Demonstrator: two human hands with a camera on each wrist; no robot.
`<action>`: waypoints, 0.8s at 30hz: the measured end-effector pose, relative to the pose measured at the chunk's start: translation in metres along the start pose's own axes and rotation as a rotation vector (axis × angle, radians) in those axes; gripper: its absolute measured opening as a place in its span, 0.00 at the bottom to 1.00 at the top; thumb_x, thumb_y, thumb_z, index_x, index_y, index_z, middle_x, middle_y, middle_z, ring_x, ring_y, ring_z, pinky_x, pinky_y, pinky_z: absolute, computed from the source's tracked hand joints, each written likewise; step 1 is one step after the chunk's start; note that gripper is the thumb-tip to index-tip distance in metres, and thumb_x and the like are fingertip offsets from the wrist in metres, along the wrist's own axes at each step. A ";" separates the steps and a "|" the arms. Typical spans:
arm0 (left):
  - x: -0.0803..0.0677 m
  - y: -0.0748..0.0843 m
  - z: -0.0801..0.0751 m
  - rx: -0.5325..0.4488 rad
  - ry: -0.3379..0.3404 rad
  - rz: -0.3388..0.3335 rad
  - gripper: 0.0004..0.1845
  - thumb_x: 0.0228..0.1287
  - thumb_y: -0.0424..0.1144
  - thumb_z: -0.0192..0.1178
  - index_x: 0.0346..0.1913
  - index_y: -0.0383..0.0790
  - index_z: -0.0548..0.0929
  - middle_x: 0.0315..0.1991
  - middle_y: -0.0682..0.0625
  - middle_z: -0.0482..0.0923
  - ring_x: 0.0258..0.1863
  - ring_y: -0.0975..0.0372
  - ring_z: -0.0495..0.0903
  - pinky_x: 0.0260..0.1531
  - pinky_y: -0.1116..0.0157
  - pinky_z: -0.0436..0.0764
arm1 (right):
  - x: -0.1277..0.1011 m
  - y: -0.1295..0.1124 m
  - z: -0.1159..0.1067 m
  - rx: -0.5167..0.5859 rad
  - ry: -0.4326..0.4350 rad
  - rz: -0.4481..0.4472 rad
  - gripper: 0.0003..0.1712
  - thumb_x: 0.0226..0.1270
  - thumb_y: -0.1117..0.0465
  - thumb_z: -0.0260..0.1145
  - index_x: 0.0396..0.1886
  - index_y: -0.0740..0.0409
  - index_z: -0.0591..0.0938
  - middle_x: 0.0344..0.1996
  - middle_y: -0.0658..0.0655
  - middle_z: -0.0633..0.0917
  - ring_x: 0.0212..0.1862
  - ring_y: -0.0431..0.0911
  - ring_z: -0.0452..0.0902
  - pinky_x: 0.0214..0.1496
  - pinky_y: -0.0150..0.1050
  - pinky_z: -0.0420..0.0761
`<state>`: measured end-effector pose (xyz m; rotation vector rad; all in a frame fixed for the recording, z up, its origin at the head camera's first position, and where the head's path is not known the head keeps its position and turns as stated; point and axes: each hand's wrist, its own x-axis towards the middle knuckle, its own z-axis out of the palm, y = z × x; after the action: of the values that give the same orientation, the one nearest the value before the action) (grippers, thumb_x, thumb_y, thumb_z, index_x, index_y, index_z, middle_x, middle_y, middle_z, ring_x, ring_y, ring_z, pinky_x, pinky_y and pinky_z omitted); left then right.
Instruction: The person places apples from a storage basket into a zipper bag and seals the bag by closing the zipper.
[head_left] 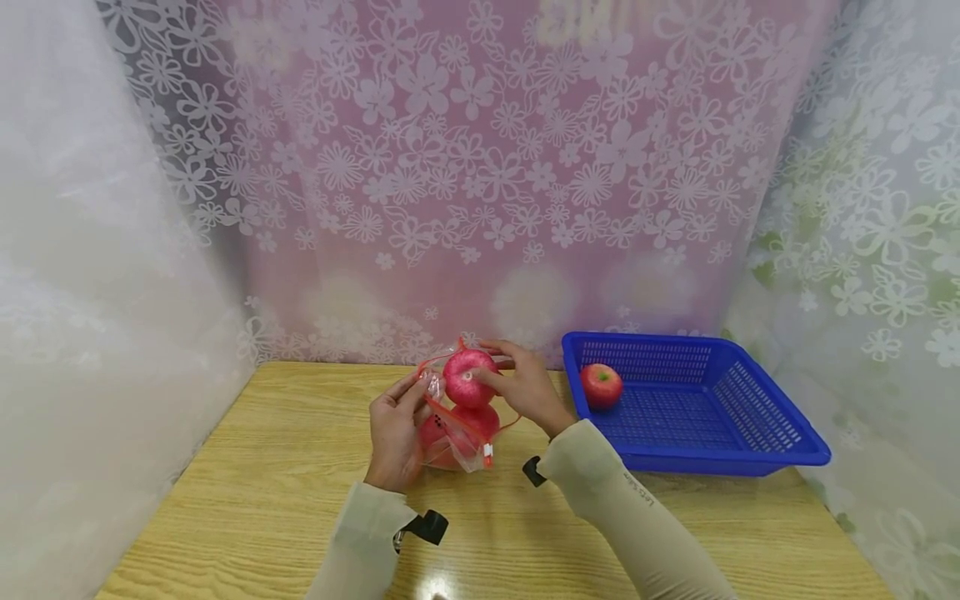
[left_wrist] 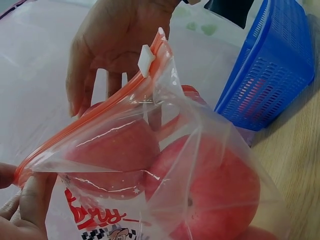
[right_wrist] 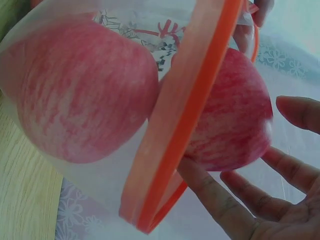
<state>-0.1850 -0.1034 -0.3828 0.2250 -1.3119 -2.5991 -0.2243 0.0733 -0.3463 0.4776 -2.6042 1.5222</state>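
A clear zip bag (left_wrist: 172, 150) with an orange-red zip strip and white slider stands on the table, mouth spread, red apples (right_wrist: 90, 95) inside. My left hand (head_left: 396, 429) pinches the bag's rim at the left. Another red apple (head_left: 467, 377) sits in the bag's mouth, resting against the apple below it. My right hand (head_left: 531, 387) is at this upper apple's right side. In the right wrist view its spread fingers (right_wrist: 215, 200) reach under the apple, with the thumb a little apart from it. Red lettering and a checkered print show on the bag.
A blue plastic basket (head_left: 697, 461) stands to the right on the wooden table (head_left: 247, 492), with one red apple (head_left: 602, 387) in its left corner. A pink flowered curtain (head_left: 480, 167) hangs behind the table, and pale sheets close off both sides.
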 end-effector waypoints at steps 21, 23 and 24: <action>-0.002 0.004 -0.004 -0.100 0.027 0.006 0.17 0.67 0.29 0.59 0.55 0.25 0.76 0.41 0.46 0.82 0.37 0.62 0.84 0.44 0.67 0.82 | 0.001 0.013 -0.014 0.028 -0.004 0.017 0.25 0.65 0.52 0.67 0.61 0.49 0.78 0.59 0.57 0.78 0.60 0.58 0.73 0.56 0.55 0.77; -0.002 0.004 -0.004 -0.107 0.025 0.009 0.17 0.66 0.29 0.60 0.55 0.25 0.76 0.40 0.46 0.82 0.37 0.62 0.84 0.44 0.67 0.82 | 0.001 0.017 -0.015 0.015 0.009 0.016 0.24 0.65 0.53 0.67 0.61 0.49 0.78 0.58 0.57 0.78 0.60 0.58 0.73 0.57 0.56 0.76; -0.002 0.003 -0.005 -0.102 0.023 0.011 0.17 0.66 0.30 0.60 0.56 0.25 0.76 0.40 0.46 0.82 0.37 0.62 0.85 0.44 0.66 0.81 | 0.000 0.019 -0.016 0.013 0.016 0.015 0.24 0.66 0.53 0.66 0.60 0.50 0.78 0.58 0.58 0.79 0.59 0.58 0.73 0.57 0.56 0.75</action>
<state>-0.1813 -0.1086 -0.3828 0.2286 -1.1659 -2.6373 -0.2317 0.0955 -0.3540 0.4460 -2.5939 1.5414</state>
